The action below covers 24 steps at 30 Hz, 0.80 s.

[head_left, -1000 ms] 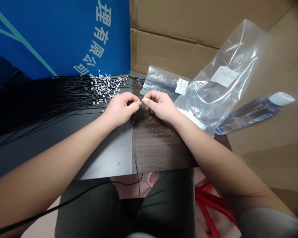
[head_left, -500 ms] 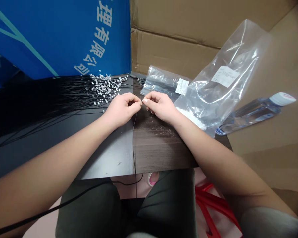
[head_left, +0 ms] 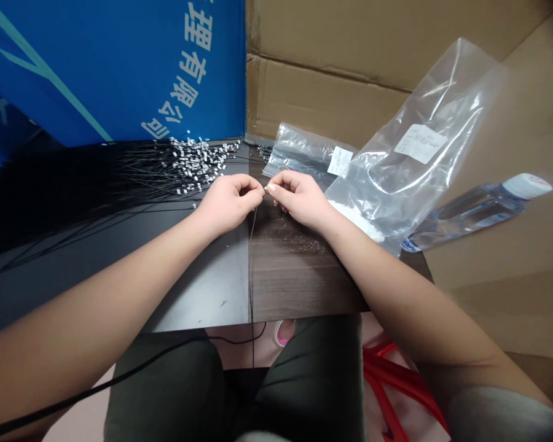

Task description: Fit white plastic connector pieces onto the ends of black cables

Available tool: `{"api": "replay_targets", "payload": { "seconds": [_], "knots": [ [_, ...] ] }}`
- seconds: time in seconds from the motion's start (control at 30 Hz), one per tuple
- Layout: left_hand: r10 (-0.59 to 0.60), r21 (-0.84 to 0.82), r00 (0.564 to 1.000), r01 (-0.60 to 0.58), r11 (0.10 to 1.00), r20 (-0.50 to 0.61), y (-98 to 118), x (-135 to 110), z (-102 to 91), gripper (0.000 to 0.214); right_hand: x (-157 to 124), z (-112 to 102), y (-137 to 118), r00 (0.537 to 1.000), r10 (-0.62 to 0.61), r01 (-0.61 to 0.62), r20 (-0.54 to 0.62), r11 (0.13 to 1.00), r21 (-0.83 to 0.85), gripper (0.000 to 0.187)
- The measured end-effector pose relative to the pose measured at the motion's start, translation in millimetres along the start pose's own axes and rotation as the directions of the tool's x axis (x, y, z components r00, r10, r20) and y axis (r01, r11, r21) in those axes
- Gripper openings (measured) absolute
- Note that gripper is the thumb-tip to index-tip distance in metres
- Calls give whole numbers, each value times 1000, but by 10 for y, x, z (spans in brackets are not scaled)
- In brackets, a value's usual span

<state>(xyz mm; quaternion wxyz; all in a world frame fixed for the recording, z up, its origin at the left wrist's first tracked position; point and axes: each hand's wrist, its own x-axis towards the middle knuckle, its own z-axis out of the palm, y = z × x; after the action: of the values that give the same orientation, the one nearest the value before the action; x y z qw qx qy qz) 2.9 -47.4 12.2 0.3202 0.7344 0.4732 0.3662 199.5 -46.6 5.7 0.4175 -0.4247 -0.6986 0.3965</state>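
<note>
My left hand (head_left: 228, 201) and my right hand (head_left: 298, 196) meet fingertip to fingertip over the dark table (head_left: 286, 270). Both are closed in a pinch. The left pinches the end of a thin black wire (head_left: 251, 264) that hangs down over the table's front edge to my lap. The right pinches a tiny pale piece at the wire's tip, too small to name. A spread of black wires with small white ends (head_left: 193, 162) lies just behind my left hand.
A blue printed board (head_left: 120, 67) and cardboard walls (head_left: 322, 92) stand behind the table. A small clear bag (head_left: 299, 153), a large clear bag (head_left: 415, 159) and a water bottle (head_left: 479, 209) lie at the right. My knees and a red stool sit below.
Both hands stay pinched together at the same spot. The view has shifted slightly; the hanging wire sways a little.
</note>
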Motion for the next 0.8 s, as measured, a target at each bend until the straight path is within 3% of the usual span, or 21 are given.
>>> {"api": "replay_targets", "payload": {
  "seconds": [0.3, 0.8],
  "knots": [
    [15, 57, 999, -13, 998, -40, 25, -9, 12, 18, 29, 31, 99, 997, 72, -70, -10, 992, 108, 20],
    [81, 176, 992, -63, 982, -95, 63, -34, 33, 17, 25, 40, 52, 999, 29, -29, -33, 1000, 7, 19]
  ]
}}
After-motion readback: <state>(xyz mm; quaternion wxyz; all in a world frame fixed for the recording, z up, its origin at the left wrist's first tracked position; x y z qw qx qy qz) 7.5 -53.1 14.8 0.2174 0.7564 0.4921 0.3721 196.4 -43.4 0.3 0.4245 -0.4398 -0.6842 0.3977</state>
